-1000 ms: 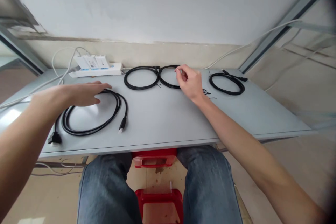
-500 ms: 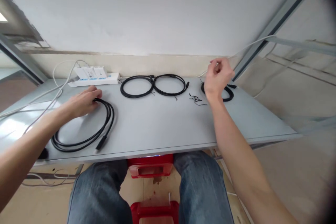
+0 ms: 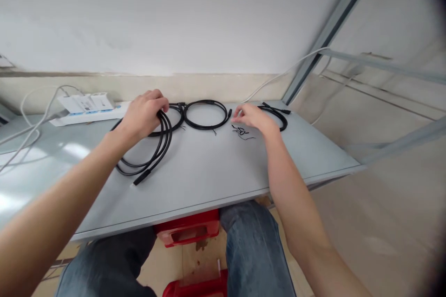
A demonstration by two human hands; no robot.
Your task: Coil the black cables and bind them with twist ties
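My left hand (image 3: 144, 113) is closed around the top of a loosely coiled black cable (image 3: 167, 143). Its lower loops hang toward the table, and a black connector (image 3: 142, 177) sticks out at the coil's lower end. Over a small heap of black twist ties (image 3: 240, 131), my right hand (image 3: 256, 116) reaches with thumb and fingers slightly apart; nothing shows between them. Behind the held cable lies a second coil (image 3: 181, 123), partly covered by it. A third coil (image 3: 207, 127) rests beside that one, a twist tie end poking out of it.
Another black coil (image 3: 285, 123) lies right of my right hand. A white power strip (image 3: 87, 118) with chargers and white cords stands at the back left. The grey table (image 3: 209, 171) meets a wall behind; a metal frame post (image 3: 320, 32) rises at right. Red stools (image 3: 188, 229) are below.
My left hand has lifted the coiled cable and carried it rightward. My right hand has come down from above the right coil to the twist ties, its fingers uncurling. The view has shifted right.
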